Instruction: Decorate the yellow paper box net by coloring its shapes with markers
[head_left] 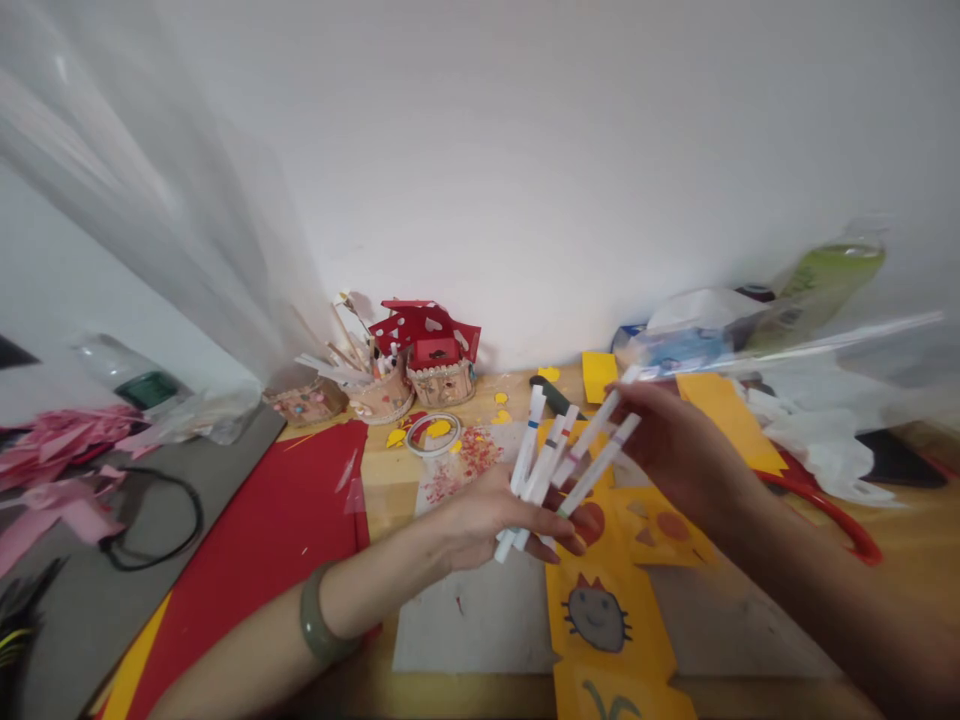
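Note:
My left hand (501,520) is closed round a bunch of several white marker pens (551,460) that fan upward and to the right. My right hand (675,440) reaches in from the right, and its fingers pinch the upper ends of two of those pens. Both hands hover above the wooden table (390,470), over yellow paper pieces (607,610) with drawn faces. A green bangle (319,625) sits on my left wrist.
A red paper sheet (270,540) lies left of my hands. At the back stand a red paper house (431,350), a cup of sticks (379,385) and a tape ring (433,433). Pink paper scraps (52,470), a black cable (157,520), plastic bags (817,440) and a green bottle (825,275) crowd the sides.

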